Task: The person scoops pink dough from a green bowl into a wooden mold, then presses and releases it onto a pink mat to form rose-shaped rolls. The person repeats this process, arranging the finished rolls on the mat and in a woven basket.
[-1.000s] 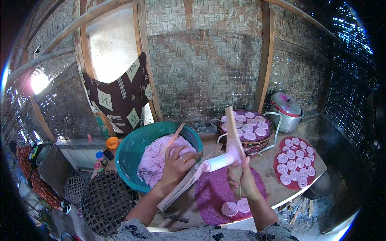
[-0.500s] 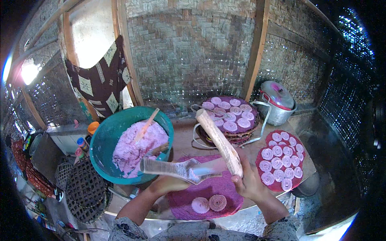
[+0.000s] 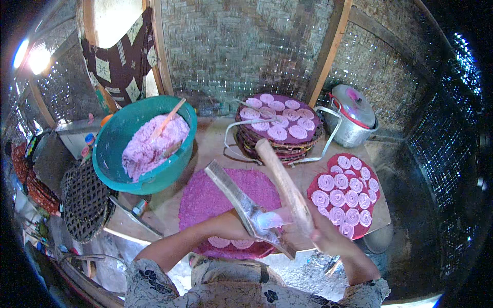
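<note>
A wooden hand press (image 3: 226,187) is held in the air over a round magenta mat (image 3: 205,190). It has a flat wooden bar on the left, a paler round bar (image 3: 282,179) on the right and a whitish cylinder (image 3: 269,219) between them. My left hand (image 3: 233,224) is closed around the flat bar, its fingers partly hidden behind it. My right hand (image 3: 328,233), slightly blurred, grips the round bar's lower end. Pink dough coils (image 3: 241,244) lie on the mat's near part, half covered by my left forearm and the press.
A green basin (image 3: 102,164) at left holds pink dough (image 3: 149,141) and a wooden stick (image 3: 168,118). Behind stands a stack of mats (image 3: 300,134) with coils and a pale strap. Right are another coil-covered red mat (image 3: 314,192) and a lidded metal pot (image 3: 354,128).
The press has come down toward the mat's near edge, and its flat bar has tilted from nearly level to a steep slant. My view has shifted, so the basin sits farther left and higher.
</note>
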`<action>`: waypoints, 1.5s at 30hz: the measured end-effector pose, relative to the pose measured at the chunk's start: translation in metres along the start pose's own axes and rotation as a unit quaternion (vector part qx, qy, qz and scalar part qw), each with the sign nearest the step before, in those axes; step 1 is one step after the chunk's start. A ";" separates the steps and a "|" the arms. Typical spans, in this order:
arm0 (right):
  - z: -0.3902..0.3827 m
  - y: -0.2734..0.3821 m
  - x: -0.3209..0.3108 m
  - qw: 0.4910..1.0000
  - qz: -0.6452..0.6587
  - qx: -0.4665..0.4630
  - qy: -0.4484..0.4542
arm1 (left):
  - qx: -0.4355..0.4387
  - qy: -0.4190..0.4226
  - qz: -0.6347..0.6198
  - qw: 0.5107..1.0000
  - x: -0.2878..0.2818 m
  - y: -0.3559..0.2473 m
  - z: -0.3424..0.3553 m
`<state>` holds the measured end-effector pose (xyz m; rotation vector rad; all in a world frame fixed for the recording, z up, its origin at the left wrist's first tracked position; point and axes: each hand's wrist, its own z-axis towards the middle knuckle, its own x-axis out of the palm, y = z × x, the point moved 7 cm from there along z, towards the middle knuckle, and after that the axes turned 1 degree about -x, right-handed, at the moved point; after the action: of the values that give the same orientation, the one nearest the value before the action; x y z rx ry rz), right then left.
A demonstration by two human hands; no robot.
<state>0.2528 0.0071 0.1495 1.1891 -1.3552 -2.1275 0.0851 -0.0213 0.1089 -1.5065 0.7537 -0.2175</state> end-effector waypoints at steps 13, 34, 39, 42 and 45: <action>-0.077 -0.037 0.024 0.693 0.691 0.073 0.191 | 0.394 -0.041 -0.313 0.863 -0.028 -0.157 0.068; -0.083 -0.073 0.052 0.673 0.716 0.133 0.126 | 0.255 0.070 -0.557 0.787 -0.031 -0.010 0.181; -0.078 -0.105 0.044 0.730 0.627 0.255 0.091 | 0.212 0.131 -0.707 0.662 -0.038 0.071 0.197; -0.078 -0.126 0.038 0.761 0.545 0.346 0.061 | 0.216 0.123 -0.770 0.588 -0.037 0.109 0.202; -0.072 -0.131 0.033 0.793 0.453 0.405 0.043 | 0.227 0.051 -0.796 0.558 -0.038 0.131 0.199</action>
<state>0.3093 0.0071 0.0074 0.5749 -2.2654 -0.7969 0.1279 0.1749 -0.0242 -1.2044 -0.8302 -1.7234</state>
